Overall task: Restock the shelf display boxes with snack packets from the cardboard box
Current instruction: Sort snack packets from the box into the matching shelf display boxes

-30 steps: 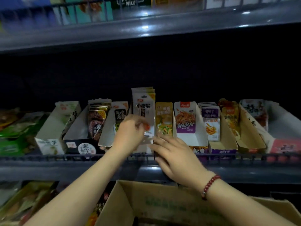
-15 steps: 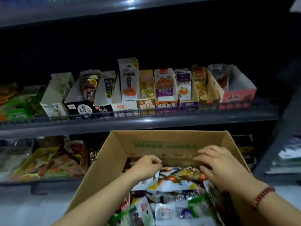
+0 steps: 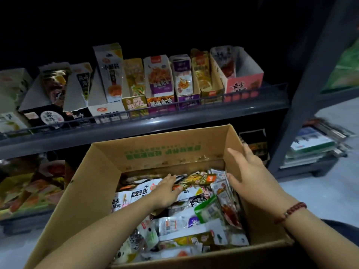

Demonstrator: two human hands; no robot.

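Note:
An open cardboard box (image 3: pixel 101 183) sits in front of me, filled with several loose snack packets (image 3: pixel 186 220). My left hand (image 3: pixel 167 189) lies flat on the packets near the box's far end, fingers spread and straight. My right hand (image 3: pixel 250 171) is open against the inside of the box's right wall, thumb over the packets, holding nothing. Above the box, a row of display boxes (image 3: pixel 159 78) stands on the grey shelf (image 3: pixel 136 129). A pink display box (image 3: pixel 244 82) at the right end looks mostly empty.
A lower shelf at the left holds trays of packets (image 3: pixel 29 189). At the right stands a second grey rack (image 3: pixel 303 94) with stacked flat packs (image 3: pixel 314 144). Pale floor (image 3: pixel 330 191) shows beside the box.
Both hands left the shelf display boxes and came down into the cardboard box. My left hand uncurled flat onto the packets; my right hand shifted to the box's right wall.

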